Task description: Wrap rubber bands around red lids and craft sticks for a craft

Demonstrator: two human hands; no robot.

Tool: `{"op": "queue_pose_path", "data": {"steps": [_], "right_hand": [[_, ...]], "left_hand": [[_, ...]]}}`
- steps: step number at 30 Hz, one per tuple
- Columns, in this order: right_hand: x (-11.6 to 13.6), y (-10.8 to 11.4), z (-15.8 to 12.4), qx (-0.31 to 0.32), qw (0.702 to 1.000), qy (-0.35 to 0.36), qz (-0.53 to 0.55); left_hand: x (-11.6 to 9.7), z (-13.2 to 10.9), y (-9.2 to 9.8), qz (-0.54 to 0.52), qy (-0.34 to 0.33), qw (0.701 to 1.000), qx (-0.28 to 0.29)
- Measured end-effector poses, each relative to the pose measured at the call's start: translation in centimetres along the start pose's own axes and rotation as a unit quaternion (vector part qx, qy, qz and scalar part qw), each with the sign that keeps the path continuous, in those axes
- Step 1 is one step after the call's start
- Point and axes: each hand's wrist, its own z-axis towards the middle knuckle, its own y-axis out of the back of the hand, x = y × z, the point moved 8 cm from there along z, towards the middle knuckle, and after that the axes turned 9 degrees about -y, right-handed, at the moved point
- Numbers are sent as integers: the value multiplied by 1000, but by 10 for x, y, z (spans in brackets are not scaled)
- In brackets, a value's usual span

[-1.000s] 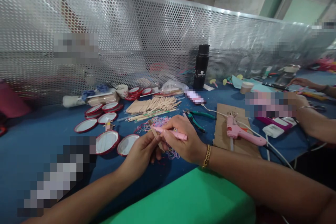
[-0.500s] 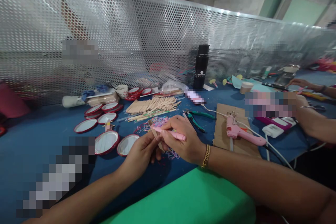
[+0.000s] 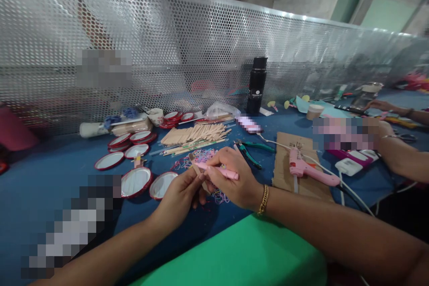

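My left hand point(image 3: 182, 192) is closed on a wooden craft stick point(image 3: 193, 161), pinched between thumb and fingers and tilted up to the left. In my right hand point(image 3: 236, 178) is a pink marker pen point(image 3: 221, 170), held as for writing. Its tip meets the stick, or lies right beside it; I cannot tell which. Tangled pastel threads point(image 3: 219, 196) lie on the blue table just under and behind both hands. A pile of craft sticks point(image 3: 196, 134) is spread out beyond them. Part of the held stick is hidden by my fingers.
Red-rimmed jar lids point(image 3: 136, 182) lie to the left. Green-handled pliers point(image 3: 251, 156) and a pink glue gun point(image 3: 303, 167) on cardboard point(image 3: 281, 165) are at the right. A black bottle point(image 3: 257, 85) stands by the perforated metal panel point(image 3: 214, 44). A co-worker's arm point(image 3: 402, 152) reaches in from the right.
The marker pen's back end has shifted very slightly right and down with my right hand. My left hand and the stick look unmoved.
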Motion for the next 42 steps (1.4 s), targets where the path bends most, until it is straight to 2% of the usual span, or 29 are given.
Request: {"op": "queue_pose_path", "data": {"steps": [10, 17, 31, 42], "right_hand": [[-3, -4, 1, 23, 1000, -10, -17], [-9, 0, 2, -5, 1000, -15, 6], [1, -4, 0, 21, 1000, 7, -4], [-11, -1, 2, -9, 1000, -15, 7]], "left_hand": [[2, -1, 0, -1, -17, 1000, 7], [1, 0, 0, 5, 0, 1000, 3], [0, -1, -1, -3, -2, 1000, 4], [3, 1, 1, -2, 0, 1000, -3]]}}
